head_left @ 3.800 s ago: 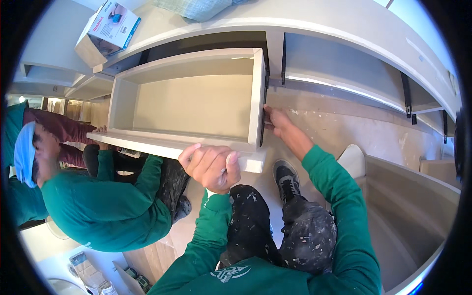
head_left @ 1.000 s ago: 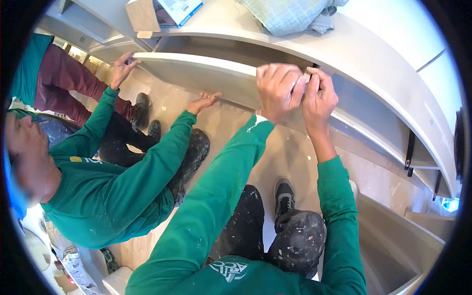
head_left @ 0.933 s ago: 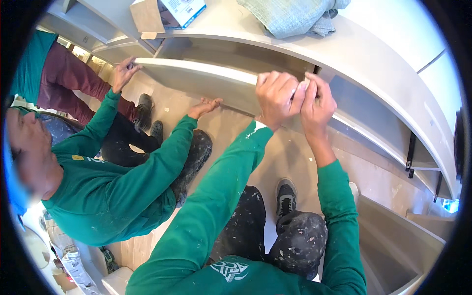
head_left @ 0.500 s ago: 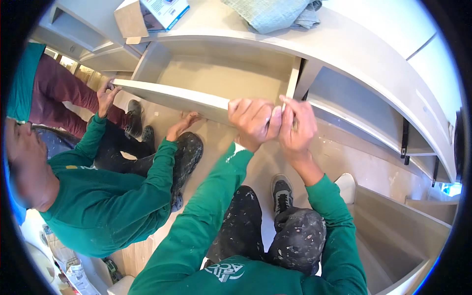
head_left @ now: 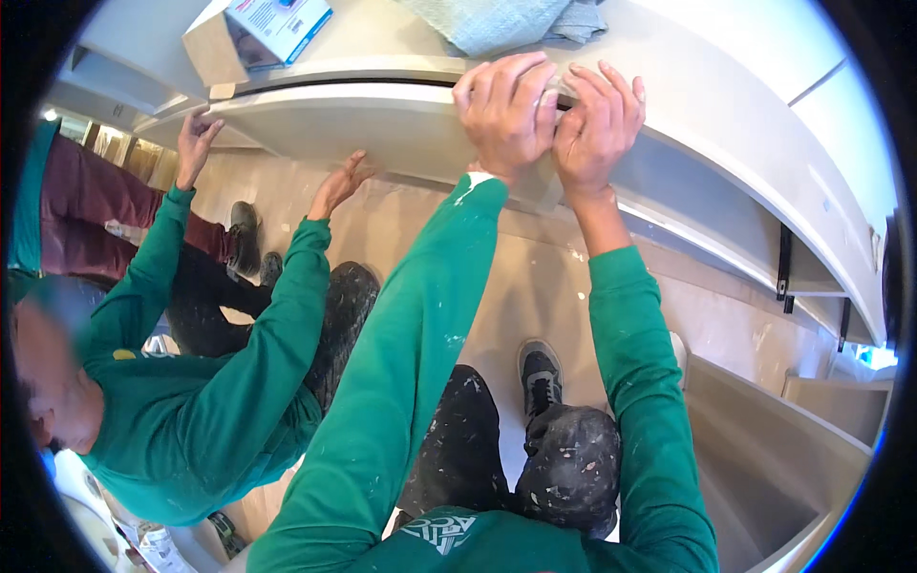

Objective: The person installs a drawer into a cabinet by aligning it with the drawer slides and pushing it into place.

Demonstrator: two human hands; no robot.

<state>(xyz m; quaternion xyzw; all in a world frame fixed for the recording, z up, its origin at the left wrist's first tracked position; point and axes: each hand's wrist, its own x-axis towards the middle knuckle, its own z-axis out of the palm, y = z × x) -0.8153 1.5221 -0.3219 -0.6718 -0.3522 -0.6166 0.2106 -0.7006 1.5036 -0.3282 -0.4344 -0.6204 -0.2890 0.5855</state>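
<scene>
A wide pale drawer sits nearly pushed into the long cabinet, with a thin dark gap along the top of its front. My left hand rests against the right part of that front's top edge, fingers loosely spread and pointing up. Beside it, almost touching, my right hand is at the drawer's right end, fingers raised and apart. Neither hand grips anything. On the left, a co-worker's hand is by the drawer's left end; that person's other hand hangs open below the front.
On the pale cabinet top are an opened cardboard box and a folded grey-green cloth. An open compartment lies right of the drawer. A loose drawer box stands at my right. Another person's legs show at far left.
The drawer has slid inward from well open to nearly closed. Both my hands moved forward with it and their fingers loosened. The co-worker's left-end hand has come off the drawer's edge.
</scene>
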